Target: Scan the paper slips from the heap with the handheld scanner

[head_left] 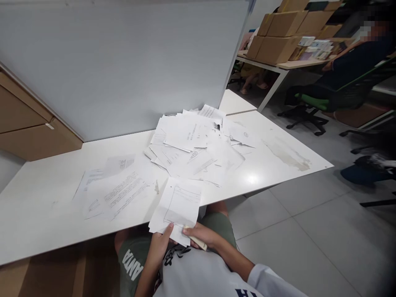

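Note:
Sheets of paper (182, 200) are held over my lap at the table's front edge, the top one printed with a ruled frame. My left hand (161, 241) pinches their lower left part, thumb on top. With its thumb on the lower right part, my right hand (199, 233) grips the same sheets. A slim cream-coloured bar (199, 243) also sticks out of my right hand; its kind is unclear. Just beyond the held sheets lies a messy pile of papers (188, 136). Several printed sheets (123, 192) lie flat to the left.
The white table (40, 214) has a grey partition (123, 70) along its back. Brown cardboard boxes (40, 119) stand at the left. A brownish stain (287, 154) marks the table's right part. Further right are a seated person (355, 66), an office chair (312, 101) and stacked boxes (275, 41).

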A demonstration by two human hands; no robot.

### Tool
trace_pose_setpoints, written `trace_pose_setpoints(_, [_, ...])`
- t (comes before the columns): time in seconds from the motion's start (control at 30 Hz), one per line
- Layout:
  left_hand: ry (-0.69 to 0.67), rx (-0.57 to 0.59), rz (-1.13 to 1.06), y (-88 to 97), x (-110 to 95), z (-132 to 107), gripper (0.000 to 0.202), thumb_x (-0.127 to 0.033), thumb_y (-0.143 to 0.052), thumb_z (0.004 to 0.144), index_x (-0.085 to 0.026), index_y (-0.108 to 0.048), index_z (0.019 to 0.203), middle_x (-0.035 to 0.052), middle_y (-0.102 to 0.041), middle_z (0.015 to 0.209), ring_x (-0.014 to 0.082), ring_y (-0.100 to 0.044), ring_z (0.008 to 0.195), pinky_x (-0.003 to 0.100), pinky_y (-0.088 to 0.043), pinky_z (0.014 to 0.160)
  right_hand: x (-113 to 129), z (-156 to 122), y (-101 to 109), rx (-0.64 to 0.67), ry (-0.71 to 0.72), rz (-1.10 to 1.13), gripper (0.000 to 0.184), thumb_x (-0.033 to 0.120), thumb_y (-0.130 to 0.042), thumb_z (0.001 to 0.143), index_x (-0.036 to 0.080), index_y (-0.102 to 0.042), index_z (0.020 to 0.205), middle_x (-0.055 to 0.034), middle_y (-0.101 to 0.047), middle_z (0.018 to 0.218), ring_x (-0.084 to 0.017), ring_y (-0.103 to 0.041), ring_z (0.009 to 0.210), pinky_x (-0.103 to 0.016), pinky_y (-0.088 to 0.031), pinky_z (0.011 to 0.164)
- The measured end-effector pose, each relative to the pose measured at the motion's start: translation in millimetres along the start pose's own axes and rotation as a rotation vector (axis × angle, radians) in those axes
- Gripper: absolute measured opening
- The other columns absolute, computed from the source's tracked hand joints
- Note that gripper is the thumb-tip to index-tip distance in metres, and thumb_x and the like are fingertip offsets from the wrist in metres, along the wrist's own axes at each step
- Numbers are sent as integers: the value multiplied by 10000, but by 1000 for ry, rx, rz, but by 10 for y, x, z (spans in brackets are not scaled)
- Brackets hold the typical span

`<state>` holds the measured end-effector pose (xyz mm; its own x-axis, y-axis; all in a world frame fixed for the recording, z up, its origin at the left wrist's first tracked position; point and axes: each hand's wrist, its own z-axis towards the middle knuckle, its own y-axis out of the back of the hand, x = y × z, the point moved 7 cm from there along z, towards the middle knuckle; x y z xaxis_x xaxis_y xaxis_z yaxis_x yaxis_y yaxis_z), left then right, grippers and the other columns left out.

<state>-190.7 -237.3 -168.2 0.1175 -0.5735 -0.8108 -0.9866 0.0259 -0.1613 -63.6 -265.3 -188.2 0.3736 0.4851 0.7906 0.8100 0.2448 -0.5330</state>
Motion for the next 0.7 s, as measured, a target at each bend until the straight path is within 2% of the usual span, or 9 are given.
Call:
trace_pose_setpoints(0.13, [-103,6,31,5,-56,8,578,-515,-815,595,-93,-647,952,90,-662,762,170,-538,520,279,-474,445,-17,36,-28,-62,16,-25,602,679,-716,614,119,-621,812,22,-537,523,-63,-375,367,-207,-276,334])
trace_pose_setpoints(0.23, [-107,-10,33,8,-82,-14,548,-562,-798,592,-93,-648,831,67,-617,658,157,-512,510,261,-450,448,-39,43,-29,-86,29,-19,628,697,-713,603,118,-612,824,12,-554,544,-65,-401,373,-205,-308,342])
trace_pose_setpoints(0.33, [-152,-1,21,3,-202,-76,510,-581,-778,607,-103,-627,703,47,-568,600,147,-499,520,255,-452,474,52,12,-43,-95,52,-36,655,719,-701,597,116,-600,831,13,-550,536,-70,-416,368,-208,-334,350])
trace_pose_setpoints(0.5, [-297,84,8,-41,-555,-183,487,-550,-702,718,-102,-669,907,93,-629,732,196,-583,657,261,-479,524,565,-32,-82,-112,95,-77,668,774,-630,612,128,-568,772,26,-496,463,-97,-437,373,-223,-325,375])
trace_pose_setpoints(0.57, [-354,100,-30,-104,-734,-180,523,-555,-677,743,-101,-659,1002,129,-660,848,230,-617,769,281,-511,609,810,-19,-86,-122,104,-158,653,766,-632,615,137,-559,776,29,-494,469,-102,-443,392,-228,-321,398])
trace_pose_setpoints(0.63, [-401,72,-81,-217,-951,-144,545,-536,-689,742,-104,-641,1072,143,-666,983,255,-621,911,305,-522,750,1023,-1,-99,-126,138,-271,616,744,-646,623,151,-546,754,34,-486,478,-101,-443,413,-231,-326,425])
trace_pose_setpoints(0.7, [-429,27,-130,-426,-1220,-90,542,-502,-736,706,-100,-642,1058,129,-673,987,265,-621,951,310,-515,792,1160,3,-138,-113,195,-384,580,725,-640,654,157,-528,679,30,-475,477,-97,-441,434,-234,-341,456])
